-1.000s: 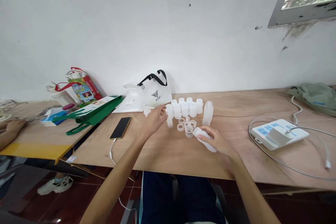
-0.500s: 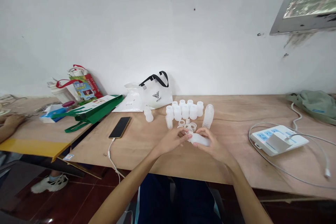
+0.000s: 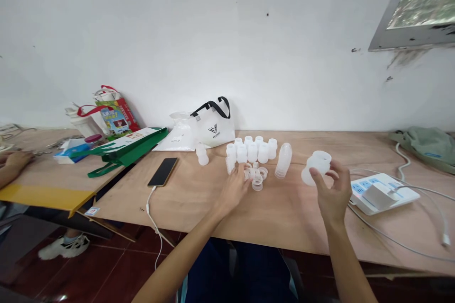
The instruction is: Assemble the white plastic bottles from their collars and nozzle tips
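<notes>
My right hand (image 3: 334, 189) grips a white translucent plastic bottle (image 3: 316, 168) between thumb and fingers, raised on the right with its wide mouth tilted up. On the other side, my left hand (image 3: 234, 189) reaches over the table with fingers stretched toward several loose clear plastic rings (image 3: 257, 182). Whether its fingertips touch a ring I cannot tell. Just beyond that hand stands a clear ribbed piece (image 3: 229, 164). Several white bottles (image 3: 252, 151) are grouped upright behind the rings. A clear dome-topped cover (image 3: 283, 161) leans to their right.
At the left lie a phone (image 3: 162, 172) on a cable and a green bag (image 3: 135, 147). A white tote bag (image 3: 215, 128) and a lone white bottle (image 3: 202, 155) are farther back. Right of my hand is a power strip (image 3: 384, 194) with cords. Another person's hand (image 3: 17, 161) rests far left.
My right hand has carried the bottle away to the right and lifted it. My left hand has let go of the bottle and moved left beside the rings.
</notes>
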`<state>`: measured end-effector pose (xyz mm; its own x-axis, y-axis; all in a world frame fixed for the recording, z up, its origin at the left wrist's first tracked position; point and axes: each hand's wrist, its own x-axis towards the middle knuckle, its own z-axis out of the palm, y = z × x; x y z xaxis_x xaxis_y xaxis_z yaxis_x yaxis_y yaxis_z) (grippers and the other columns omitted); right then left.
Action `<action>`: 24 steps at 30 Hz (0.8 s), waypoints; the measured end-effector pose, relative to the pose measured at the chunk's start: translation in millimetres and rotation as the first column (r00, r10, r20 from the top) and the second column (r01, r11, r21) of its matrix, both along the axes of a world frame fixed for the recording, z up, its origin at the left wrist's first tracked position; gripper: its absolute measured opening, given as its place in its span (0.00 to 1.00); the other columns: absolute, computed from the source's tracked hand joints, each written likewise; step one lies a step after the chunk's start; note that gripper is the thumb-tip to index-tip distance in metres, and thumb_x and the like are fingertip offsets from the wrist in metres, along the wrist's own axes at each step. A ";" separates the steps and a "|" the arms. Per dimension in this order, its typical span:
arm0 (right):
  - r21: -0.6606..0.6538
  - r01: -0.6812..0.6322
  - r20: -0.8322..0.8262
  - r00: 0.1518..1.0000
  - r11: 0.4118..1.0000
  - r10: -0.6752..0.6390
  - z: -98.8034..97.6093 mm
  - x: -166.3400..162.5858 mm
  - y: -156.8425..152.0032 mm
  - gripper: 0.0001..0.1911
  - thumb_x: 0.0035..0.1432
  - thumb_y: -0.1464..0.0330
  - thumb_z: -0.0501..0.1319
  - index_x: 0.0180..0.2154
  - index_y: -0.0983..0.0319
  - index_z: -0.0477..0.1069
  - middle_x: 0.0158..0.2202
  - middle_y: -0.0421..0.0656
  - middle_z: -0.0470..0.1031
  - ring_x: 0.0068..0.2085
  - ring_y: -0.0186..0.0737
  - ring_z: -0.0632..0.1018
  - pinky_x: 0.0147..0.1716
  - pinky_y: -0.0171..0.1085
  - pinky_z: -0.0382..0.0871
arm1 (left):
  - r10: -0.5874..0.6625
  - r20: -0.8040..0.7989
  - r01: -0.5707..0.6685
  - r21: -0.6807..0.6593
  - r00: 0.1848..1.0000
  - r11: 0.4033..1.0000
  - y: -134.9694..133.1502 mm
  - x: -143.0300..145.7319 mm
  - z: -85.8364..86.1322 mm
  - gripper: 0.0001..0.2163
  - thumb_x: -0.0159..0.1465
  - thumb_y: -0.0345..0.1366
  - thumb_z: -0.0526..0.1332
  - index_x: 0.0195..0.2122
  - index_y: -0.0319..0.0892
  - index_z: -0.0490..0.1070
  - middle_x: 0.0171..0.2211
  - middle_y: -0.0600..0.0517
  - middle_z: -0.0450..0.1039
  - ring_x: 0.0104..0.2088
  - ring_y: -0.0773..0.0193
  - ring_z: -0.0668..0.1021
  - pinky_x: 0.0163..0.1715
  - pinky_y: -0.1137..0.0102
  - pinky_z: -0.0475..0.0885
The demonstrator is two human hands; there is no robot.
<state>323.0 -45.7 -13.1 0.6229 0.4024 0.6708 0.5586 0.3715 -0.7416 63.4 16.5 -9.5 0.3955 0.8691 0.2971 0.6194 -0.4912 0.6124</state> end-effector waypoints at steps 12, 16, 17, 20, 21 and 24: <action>-0.351 -0.282 -0.217 0.952 0.893 0.215 -34.0 52.5 39.1 0.34 0.56 0.47 0.67 0.58 0.56 0.68 0.56 0.51 0.77 0.53 0.53 0.79 0.51 0.51 0.75 | -0.063 -0.280 0.085 0.064 0.958 0.994 24.8 20.2 -13.5 0.10 0.72 0.30 0.52 0.52 0.42 0.67 0.57 0.41 0.72 0.57 0.50 0.74 0.55 0.56 0.71; -0.441 -0.464 -0.208 0.886 0.768 0.415 -37.2 61.9 79.4 0.33 0.55 0.45 0.66 0.55 0.58 0.70 0.55 0.53 0.78 0.54 0.56 0.80 0.54 0.55 0.74 | -0.047 -0.195 0.067 0.097 0.980 0.993 13.9 14.4 -14.2 0.12 0.72 0.31 0.51 0.54 0.43 0.66 0.63 0.42 0.66 0.59 0.50 0.73 0.57 0.54 0.71; -0.447 -0.514 -0.211 0.856 0.732 0.472 -37.0 61.2 89.0 0.33 0.55 0.45 0.66 0.54 0.58 0.71 0.54 0.52 0.79 0.53 0.55 0.80 0.54 0.55 0.74 | -0.049 -0.167 0.067 0.102 0.985 0.993 9.4 12.3 -14.1 0.12 0.73 0.31 0.51 0.55 0.43 0.66 0.63 0.43 0.66 0.59 0.51 0.73 0.58 0.55 0.71; -0.459 -0.604 -0.220 0.787 0.651 0.576 -34.9 53.4 111.2 0.31 0.54 0.45 0.66 0.51 0.58 0.73 0.48 0.50 0.82 0.50 0.54 0.82 0.51 0.53 0.76 | -0.081 -0.041 0.085 0.105 0.996 0.991 -8.7 4.4 -15.5 0.12 0.73 0.32 0.52 0.55 0.46 0.66 0.61 0.45 0.68 0.60 0.53 0.73 0.60 0.56 0.70; -0.463 -0.619 -0.219 0.774 0.634 0.595 -33.7 49.9 116.2 0.30 0.54 0.46 0.67 0.51 0.58 0.73 0.47 0.49 0.83 0.49 0.53 0.82 0.50 0.53 0.76 | -0.096 0.006 0.095 0.092 0.995 0.991 -16.0 1.4 -16.3 0.11 0.73 0.33 0.52 0.55 0.46 0.66 0.59 0.46 0.69 0.60 0.53 0.73 0.60 0.57 0.70; -0.470 -0.639 -0.193 0.748 0.609 0.635 -29.1 39.7 125.1 0.27 0.53 0.50 0.68 0.49 0.59 0.74 0.47 0.48 0.83 0.48 0.52 0.82 0.50 0.50 0.77 | -0.127 0.107 0.131 -0.032 0.986 0.991 -39.4 -7.8 -17.7 0.10 0.73 0.36 0.53 0.52 0.48 0.69 0.54 0.48 0.73 0.53 0.55 0.77 0.55 0.60 0.72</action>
